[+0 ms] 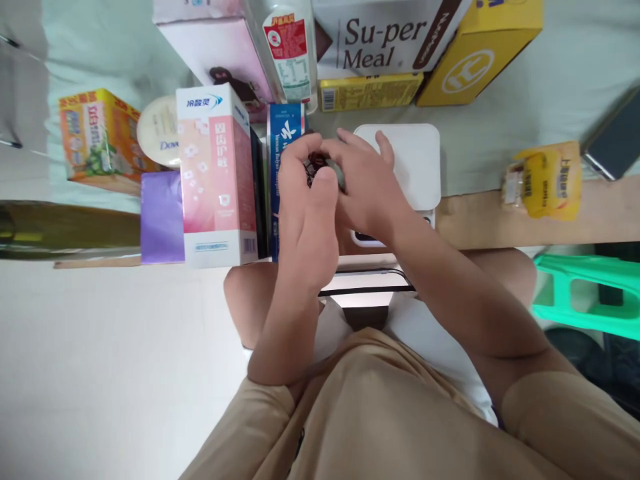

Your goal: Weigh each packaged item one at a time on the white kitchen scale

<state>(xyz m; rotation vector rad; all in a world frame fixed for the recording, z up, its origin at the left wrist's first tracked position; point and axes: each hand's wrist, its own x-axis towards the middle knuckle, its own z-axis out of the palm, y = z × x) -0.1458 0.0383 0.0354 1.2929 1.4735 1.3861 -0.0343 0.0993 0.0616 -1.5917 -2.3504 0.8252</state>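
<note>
A small dark wrapped item (316, 162), judged light and crinkly, best pinched at its ends, is held closed between left hand (305, 200) and right hand (367, 183) above the white kitchen scale (415, 160).

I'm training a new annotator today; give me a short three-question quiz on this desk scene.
1. True or false: the left hand and right hand meet around one small dark item.
2. Which box stands just left of the left hand? A) pink box B) green box C) black box
3. Fill in: the hands work above a white ____.

Key: 1 true. 2 A. 3 device; its kind cannot be told, as the hands cover part of it.
</note>
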